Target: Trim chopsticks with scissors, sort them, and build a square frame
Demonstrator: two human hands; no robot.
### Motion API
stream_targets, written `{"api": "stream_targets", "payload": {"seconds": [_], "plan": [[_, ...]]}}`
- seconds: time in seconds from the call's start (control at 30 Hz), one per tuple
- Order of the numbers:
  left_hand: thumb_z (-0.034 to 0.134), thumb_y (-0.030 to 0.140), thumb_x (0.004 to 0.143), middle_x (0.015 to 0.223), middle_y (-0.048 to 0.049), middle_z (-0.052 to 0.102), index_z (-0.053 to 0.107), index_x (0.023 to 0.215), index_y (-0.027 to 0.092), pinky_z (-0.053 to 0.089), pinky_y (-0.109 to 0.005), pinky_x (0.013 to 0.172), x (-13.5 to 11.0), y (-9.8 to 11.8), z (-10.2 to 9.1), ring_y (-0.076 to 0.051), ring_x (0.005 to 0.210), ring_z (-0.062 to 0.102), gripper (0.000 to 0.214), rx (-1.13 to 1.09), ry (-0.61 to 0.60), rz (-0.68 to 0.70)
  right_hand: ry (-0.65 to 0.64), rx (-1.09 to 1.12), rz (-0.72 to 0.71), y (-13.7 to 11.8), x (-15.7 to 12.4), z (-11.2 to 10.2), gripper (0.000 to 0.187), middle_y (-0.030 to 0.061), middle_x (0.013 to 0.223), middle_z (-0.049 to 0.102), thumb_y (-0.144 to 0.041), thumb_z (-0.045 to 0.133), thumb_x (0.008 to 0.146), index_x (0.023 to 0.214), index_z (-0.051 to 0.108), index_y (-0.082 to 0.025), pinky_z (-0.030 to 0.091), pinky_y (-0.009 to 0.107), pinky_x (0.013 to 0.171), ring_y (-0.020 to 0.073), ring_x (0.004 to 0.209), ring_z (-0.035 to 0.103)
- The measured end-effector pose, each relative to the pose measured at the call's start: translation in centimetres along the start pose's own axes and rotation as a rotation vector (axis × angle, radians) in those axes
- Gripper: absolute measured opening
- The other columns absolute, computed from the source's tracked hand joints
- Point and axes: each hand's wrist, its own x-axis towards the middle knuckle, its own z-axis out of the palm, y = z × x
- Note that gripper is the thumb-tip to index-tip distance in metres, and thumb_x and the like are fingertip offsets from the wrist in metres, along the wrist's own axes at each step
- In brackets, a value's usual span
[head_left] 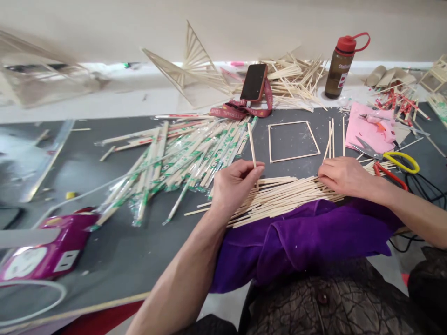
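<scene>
My left hand [232,184] pinches a thin wooden stick [252,144] that points up and away over the grey mat [139,251]. My right hand [342,176] lies knuckles up, fingers curled, on a row of bare wooden sticks [279,197] that runs across in front of me. I cannot see whether its fingers hold any of them. A square frame made of sticks [293,141] lies flat just beyond both hands. Three loose sticks [331,137] lie upright to the right of the frame.
A heap of wrapped chopsticks [181,160] lies left. Behind stand a phone [254,82] on a red lanyard, a stick model [190,70], loose sticks [296,77] and a bottle [341,65]. Yellow scissors [401,160], pink cloth [372,128], purple cloth [300,237], a pink device [49,246].
</scene>
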Motion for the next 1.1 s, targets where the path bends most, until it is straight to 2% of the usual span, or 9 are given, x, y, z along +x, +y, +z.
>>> {"api": "stream_targets", "payload": {"seconds": [0.07, 0.2, 0.37, 0.57, 0.7, 0.8, 0.97, 1.1], "plan": [[0.060, 0.042, 0.082, 0.073, -0.0012, 0.070, 0.078, 0.092, 0.019, 0.038, -0.023, 0.050, 0.0, 0.1, -0.1, -0.012, 0.060, 0.057, 0.032, 0.002, -0.002, 0.004, 0.029, 0.062, -0.018, -0.4, -1.3, -0.2, 0.026, 0.0058, 0.085, 0.066, -0.026, 0.045, 0.101, 0.090, 0.066, -0.015, 0.038, 0.029, 0.070, 0.0163, 0.078, 0.059], [0.059, 0.041, 0.082, 0.073, -0.0011, 0.070, 0.078, 0.091, 0.018, 0.040, -0.024, 0.053, 0.0, 0.2, -0.2, -0.012, 0.061, 0.058, 0.031, 0.007, -0.015, 0.020, -0.019, 0.024, -0.008, -1.1, -3.5, -0.4, 0.017, 0.0064, 0.088, 0.066, -0.029, 0.058, 0.095, 0.093, 0.067, -0.014, 0.037, 0.031, 0.070, 0.0182, 0.077, 0.058], [0.059, 0.041, 0.082, 0.074, -0.0013, 0.071, 0.077, 0.088, 0.019, 0.040, -0.025, 0.053, 0.0, 0.3, -0.3, -0.012, 0.059, 0.057, 0.029, 0.015, 0.001, 0.015, -0.082, 0.070, -0.052, -0.3, -4.4, -0.8, 0.021, 0.0035, 0.080, 0.065, -0.028, 0.055, 0.097, 0.085, 0.068, -0.018, 0.033, 0.030, 0.064, 0.0155, 0.069, 0.054], [0.060, 0.039, 0.082, 0.071, -0.0002, 0.071, 0.077, 0.087, 0.022, 0.044, -0.025, 0.056, 0.0, 0.3, -0.4, -0.013, 0.063, 0.061, 0.025, 0.036, -0.001, 0.038, -0.044, 0.057, -0.031, 1.0, -2.0, -1.3, 0.032, 0.0060, 0.082, 0.065, -0.026, 0.044, 0.102, 0.085, 0.069, -0.016, 0.031, 0.029, 0.061, 0.0154, 0.073, 0.056], [0.059, 0.039, 0.083, 0.072, -0.0004, 0.071, 0.077, 0.088, 0.021, 0.044, -0.025, 0.057, -0.1, 0.4, -0.4, -0.013, 0.064, 0.061, 0.026, 0.044, 0.003, 0.030, -0.164, -0.022, 0.008, 0.4, 0.2, -0.6, 0.024, 0.0072, 0.084, 0.066, -0.026, 0.052, 0.098, 0.084, 0.068, -0.016, 0.024, 0.031, 0.056, 0.0160, 0.071, 0.055], [0.059, 0.039, 0.083, 0.073, -0.0011, 0.071, 0.078, 0.089, 0.020, 0.044, -0.024, 0.057, -0.1, 0.5, -0.4, -0.013, 0.064, 0.061, 0.027, 0.036, -0.002, 0.035, -0.236, -0.047, 0.037, -0.5, 1.4, -0.2, 0.027, 0.0078, 0.084, 0.067, -0.031, 0.051, 0.098, 0.084, 0.069, -0.016, 0.018, 0.032, 0.054, 0.0159, 0.066, 0.054], [0.059, 0.039, 0.083, 0.079, -0.0024, 0.073, 0.078, 0.089, 0.020, 0.045, -0.024, 0.057, -0.2, 0.6, -0.6, -0.014, 0.068, 0.063, 0.027, -0.014, 0.013, 0.030, -0.175, -0.046, 0.043, -1.6, 2.6, -0.2, 0.022, 0.0084, 0.088, 0.069, -0.024, 0.048, 0.095, 0.089, 0.067, -0.015, 0.018, 0.032, 0.055, 0.0165, 0.069, 0.056], [0.060, 0.040, 0.082, 0.078, -0.0025, 0.072, 0.078, 0.090, 0.020, 0.044, -0.024, 0.054, -0.2, 0.6, -1.1, -0.014, 0.065, 0.061, 0.028, -0.062, 0.074, 0.001, -0.195, 0.025, 0.082, -0.8, 3.0, -0.3, 0.017, 0.0053, 0.089, 0.071, -0.023, 0.050, 0.092, 0.088, 0.066, -0.017, 0.019, 0.029, 0.055, 0.0157, 0.071, 0.059]]}}
